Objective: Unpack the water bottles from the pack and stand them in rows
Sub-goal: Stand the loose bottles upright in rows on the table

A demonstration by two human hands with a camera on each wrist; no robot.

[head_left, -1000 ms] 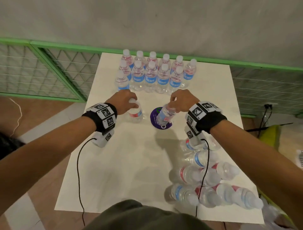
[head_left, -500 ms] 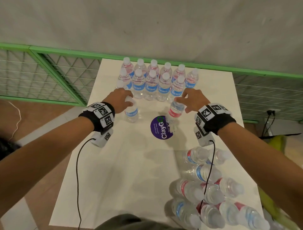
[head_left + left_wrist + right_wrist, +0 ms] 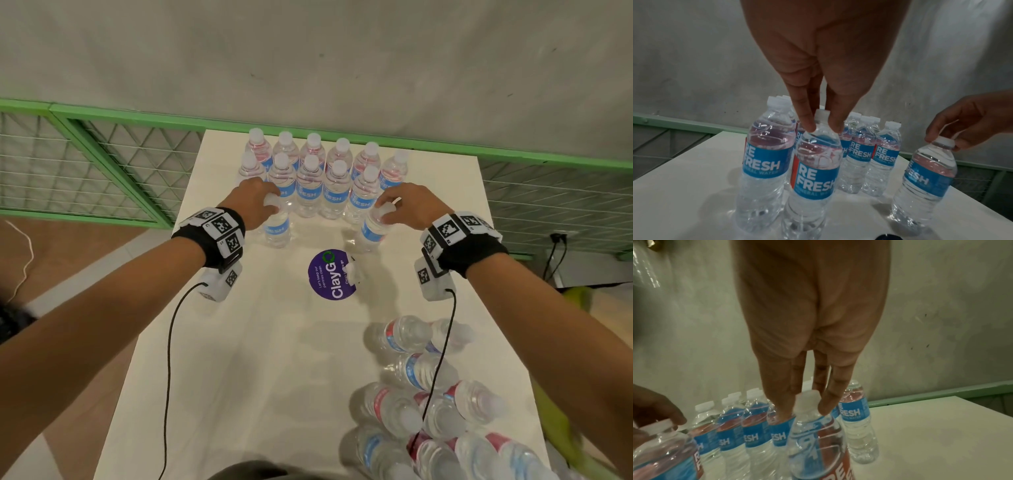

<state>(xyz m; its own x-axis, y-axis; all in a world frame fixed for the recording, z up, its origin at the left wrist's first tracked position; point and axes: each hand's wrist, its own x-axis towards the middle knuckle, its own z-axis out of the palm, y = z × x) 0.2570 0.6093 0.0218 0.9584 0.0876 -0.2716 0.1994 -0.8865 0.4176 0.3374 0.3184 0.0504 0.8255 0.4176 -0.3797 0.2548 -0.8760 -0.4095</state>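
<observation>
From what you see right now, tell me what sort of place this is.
Probably a plain indoor workroom or pantry corner: a bare grey wall, green-framed wire mesh panels, and a white table with a ClayGo sticker about keeping pantries clean.

Bottle under the left hand: clear plastic, white cap, blue label with white lettering and a red edge. Bottle under the right hand: same clear body and blue label. Sticker between the wrists: purple, white text, green ring. Table: white. Wristbands: black with black-and-white square markers.
</observation>
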